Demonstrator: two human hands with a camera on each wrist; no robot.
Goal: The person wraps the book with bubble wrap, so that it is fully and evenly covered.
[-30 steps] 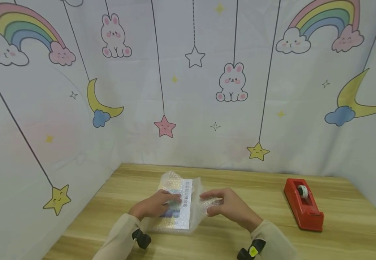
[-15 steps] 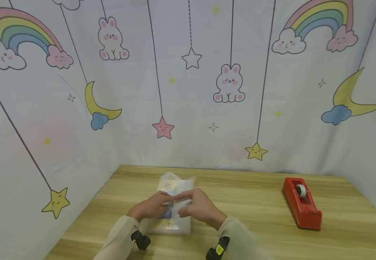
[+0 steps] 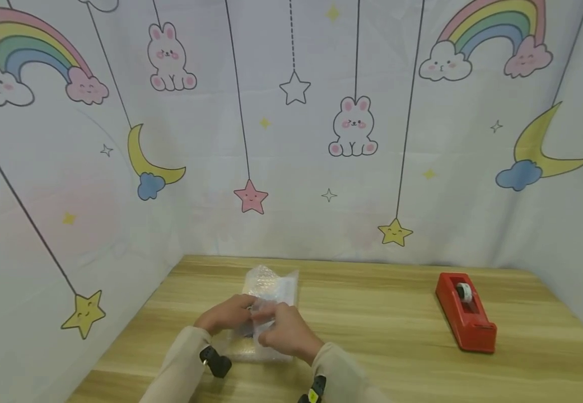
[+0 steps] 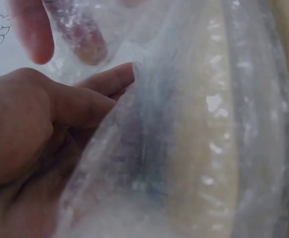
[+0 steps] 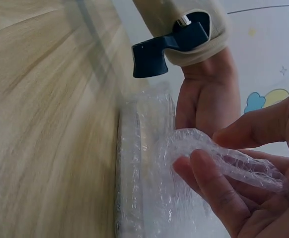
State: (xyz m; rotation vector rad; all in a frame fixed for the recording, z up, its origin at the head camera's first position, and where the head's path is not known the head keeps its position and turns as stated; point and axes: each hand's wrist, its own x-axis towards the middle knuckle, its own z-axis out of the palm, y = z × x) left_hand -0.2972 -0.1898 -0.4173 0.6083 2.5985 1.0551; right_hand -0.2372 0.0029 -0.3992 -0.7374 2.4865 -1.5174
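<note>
A flat, book-like item wrapped in bubble wrap (image 3: 263, 282) lies on the table; its printed cover is mostly hidden under the cloudy film. My left hand (image 3: 228, 313) rests over the left part of the package with its fingers reaching inward, their tips partly behind the film in the left wrist view. From the right, my right hand (image 3: 291, 333) holds a folded flap (image 5: 253, 173) of the wrap between thumb and fingers, drawn over the top of the package. Both hands' fingertips come close together above its middle.
A red tape dispenser (image 3: 467, 313) with a roll of tape stands at the right of the wooden table (image 3: 372, 313). A white curtain (image 3: 291, 224) printed with rabbits, stars and moons closes off the back and sides.
My right hand has moved left, carrying the bubble wrap flap across the printed cover, which showed plainly before. The left hand has stayed nearly in place on the package.
</note>
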